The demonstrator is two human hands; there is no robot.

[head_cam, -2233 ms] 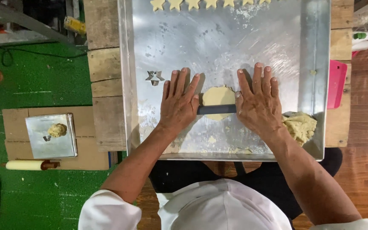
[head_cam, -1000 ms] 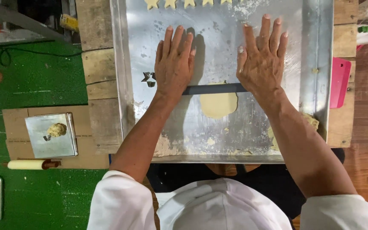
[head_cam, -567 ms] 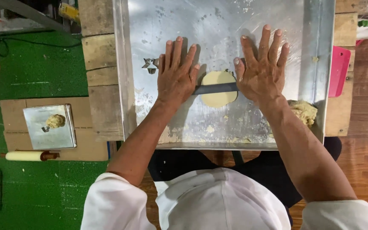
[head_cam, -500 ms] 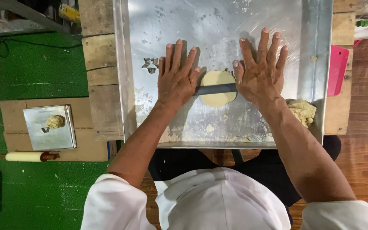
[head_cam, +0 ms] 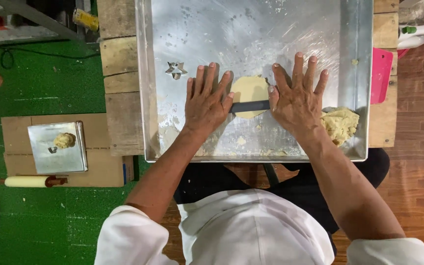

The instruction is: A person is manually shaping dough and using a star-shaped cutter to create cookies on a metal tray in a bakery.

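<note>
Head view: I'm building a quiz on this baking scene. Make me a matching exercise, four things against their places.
Things:
1. star cutter
2. dough disc
3. dough lump
4. pink scraper

Places:
A. between the two hands, under the dark rolling pin
B. tray's near right corner
C. on the wooden table, right of the tray
D. in the tray, beyond the left hand

Pairs: 1-D, 2-A, 3-B, 4-C

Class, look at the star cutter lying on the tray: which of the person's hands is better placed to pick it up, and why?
Likely the left hand: the star cutter lies just beyond its fingertips, while the right hand is across the dough disc.
</note>
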